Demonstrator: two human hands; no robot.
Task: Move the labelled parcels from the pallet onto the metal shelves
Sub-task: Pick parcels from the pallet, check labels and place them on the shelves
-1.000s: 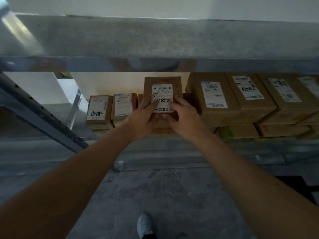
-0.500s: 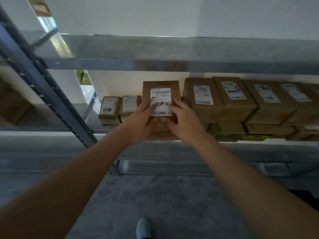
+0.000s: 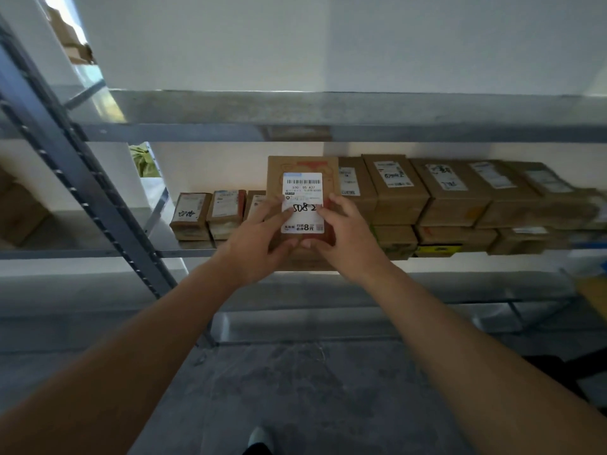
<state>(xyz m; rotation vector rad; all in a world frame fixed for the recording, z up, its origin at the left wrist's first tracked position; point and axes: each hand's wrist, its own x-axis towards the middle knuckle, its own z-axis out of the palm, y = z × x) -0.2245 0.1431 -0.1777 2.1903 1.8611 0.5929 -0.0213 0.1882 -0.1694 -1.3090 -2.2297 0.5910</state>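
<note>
A brown cardboard parcel with a white barcode label sits on top of other parcels on the middle metal shelf. My left hand holds its lower left part, fingers over the label. My right hand holds its lower right part, fingers on the label's right edge and thumb under the near edge. Both arms reach forward from the bottom of the view.
Small labelled boxes stand left of the parcel; a two-layer row of larger brown parcels fills the shelf to the right. An upper shelf hangs above, a slanted upright post at left, and grey floor below.
The view has tilted up, so the shelves sit lower in the frame. Both hands stay on the parcel, which lies in the same spot on the stack.
</note>
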